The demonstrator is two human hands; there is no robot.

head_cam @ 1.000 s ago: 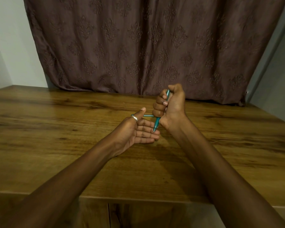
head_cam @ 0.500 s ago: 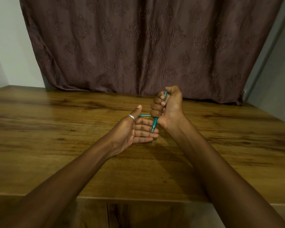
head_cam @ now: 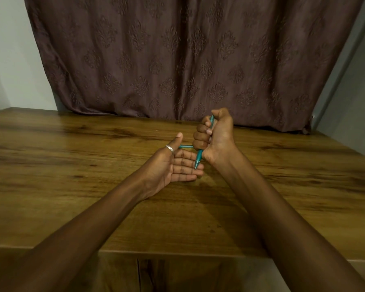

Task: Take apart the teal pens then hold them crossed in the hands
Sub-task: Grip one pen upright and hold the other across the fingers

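My right hand [head_cam: 216, 137] is a closed fist above the wooden table [head_cam: 72, 165]. It grips a teal pen [head_cam: 199, 158] that stands steeply, tip down, with its top end poking out by the thumb. A second teal pen [head_cam: 186, 146] runs level from the fist's lower fingers leftward to the thumb of my left hand [head_cam: 173, 165]. The two pens cross at the fist. My left hand is flat, palm up, fingers stretched under the upright pen's tip and thumb raised, with a silver ring on the thumb. I cannot tell whether the left thumb touches the level pen.
A brown patterned curtain [head_cam: 188, 60] hangs behind the table's far edge. Pale walls flank it on both sides. The table's near edge [head_cam: 177, 252] runs under my forearms, with a cabinet front below it.
Both hands and both pens have stayed almost where they were; only the view has shifted slightly.
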